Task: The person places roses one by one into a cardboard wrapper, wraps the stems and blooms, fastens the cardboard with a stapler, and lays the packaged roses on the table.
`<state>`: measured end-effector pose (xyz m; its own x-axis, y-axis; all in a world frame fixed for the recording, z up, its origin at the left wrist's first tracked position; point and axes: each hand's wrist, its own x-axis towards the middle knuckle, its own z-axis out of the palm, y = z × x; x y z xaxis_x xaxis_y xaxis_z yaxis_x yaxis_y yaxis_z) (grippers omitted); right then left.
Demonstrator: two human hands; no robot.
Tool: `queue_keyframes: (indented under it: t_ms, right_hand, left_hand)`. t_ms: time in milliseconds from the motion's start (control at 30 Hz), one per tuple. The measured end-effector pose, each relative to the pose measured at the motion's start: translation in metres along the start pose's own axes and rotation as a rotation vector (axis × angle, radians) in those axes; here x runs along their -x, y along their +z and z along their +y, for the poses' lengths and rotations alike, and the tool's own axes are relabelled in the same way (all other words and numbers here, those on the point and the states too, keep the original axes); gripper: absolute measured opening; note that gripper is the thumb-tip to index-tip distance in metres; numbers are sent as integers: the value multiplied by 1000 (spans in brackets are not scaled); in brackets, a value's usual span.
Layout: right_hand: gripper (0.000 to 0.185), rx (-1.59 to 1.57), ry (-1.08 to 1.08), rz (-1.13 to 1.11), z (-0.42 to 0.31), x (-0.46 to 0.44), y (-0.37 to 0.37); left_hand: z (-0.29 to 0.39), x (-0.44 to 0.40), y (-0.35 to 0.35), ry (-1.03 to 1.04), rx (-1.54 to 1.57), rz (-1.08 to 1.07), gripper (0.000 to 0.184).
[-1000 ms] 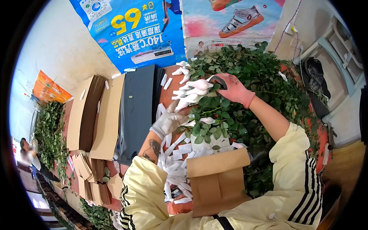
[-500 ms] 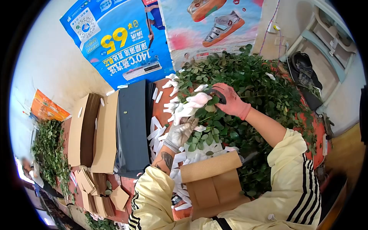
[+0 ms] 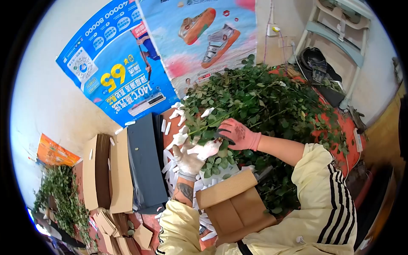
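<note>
1 white-wrapped flower head (image 3: 209, 150) lies between the person's gloved hands, at the near left edge of a broad heap of leafy stems (image 3: 263, 100). The pink-gloved right hand (image 3: 239, 134) has its dark fingertips closed on the right end of that flower head. The pale-gloved left hand (image 3: 189, 160) is at its left end, thumb raised apart from the fingers; whether those fingers grip it I cannot tell.

More white-wrapped buds (image 3: 180, 137) rest just beyond the left hand, along the left edge of the leaves. White strips (image 3: 166, 163) lie scattered to the left of that hand. Nearest the person, just in front of the yellow jacket (image 3: 325, 187) with black stripes, stands brown folded cardboard (image 3: 238, 208).

Farther left on the red table (image 3: 151, 222) stand a dark grey stack (image 3: 146, 165) and, beside it, 2 tan cardboard stacks, with small cardboard pieces (image 3: 108, 224) near them. Another leafy heap (image 3: 68, 195) is at the far left.

On the far wall hang a blue poster (image 3: 123, 49) reading 65 upside down and a poster showing 2 shoes (image 3: 220, 44). At the far right is a pale chair (image 3: 333, 35).
</note>
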<state>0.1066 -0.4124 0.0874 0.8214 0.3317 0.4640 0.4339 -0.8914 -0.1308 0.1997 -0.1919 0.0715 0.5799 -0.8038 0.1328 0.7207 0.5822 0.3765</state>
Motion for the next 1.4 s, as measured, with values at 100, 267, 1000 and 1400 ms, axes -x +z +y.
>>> queue_keyframes:
  t_ms: [100,267,1000,1400]
  right_hand:
    - [64,236,-17,-61,-5,10,2]
    - [72,521,143,-160,-12,-4,-22]
    - [42,-29,202,1340,39,127,-492]
    - [57,-268,-71,1288,-6,193,-613]
  left_hand:
    - [-2,-5,6,54,-7,86,61]
    - [4,-3,32,-66,-141,30,65]
    - [55,56,15,-224,-1396,43,64]
    - [26,148,163,499,-1820,-212,29]
